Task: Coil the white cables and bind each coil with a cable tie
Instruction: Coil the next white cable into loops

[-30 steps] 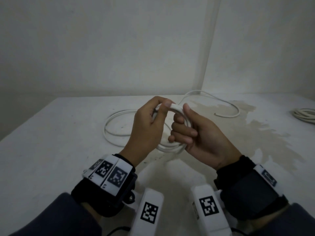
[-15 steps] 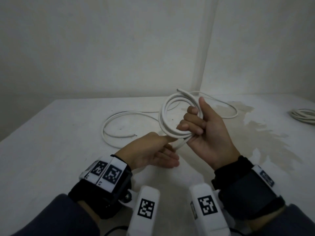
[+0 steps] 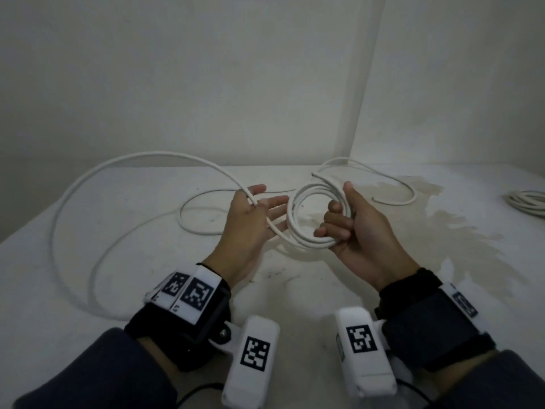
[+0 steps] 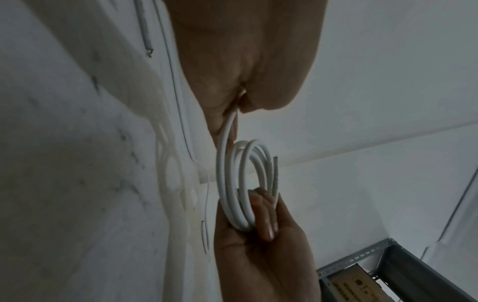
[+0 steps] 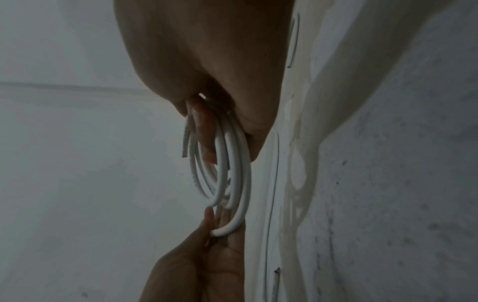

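Note:
My right hand (image 3: 336,211) grips a small coil of white cable (image 3: 295,215) above the table, fingers curled through its rings and thumb up along its far side. The coil (image 4: 232,183) has about three turns, and a cut end sticks out at its top. My left hand (image 3: 265,199) is just left of the coil with its fingers straight. The cable's loose length (image 3: 118,165) runs through the crook between thumb and fingers, then swings out left in a wide raised arc. The right wrist view shows the coil (image 5: 232,173) hanging from my fingers. No cable tie is visible.
A second white cable (image 3: 392,184) lies loose on the white table (image 3: 88,261) behind my right hand. Another coiled cable (image 3: 528,202) sits at the far right edge. A brownish stain (image 3: 442,228) covers the right half. Walls meet in a corner behind. A metal shelf (image 4: 388,265) stands nearby.
My left hand rose from under the coil, opened and moved left, and the loose cable lifted into a wide arc. My right hand lowered the coil.

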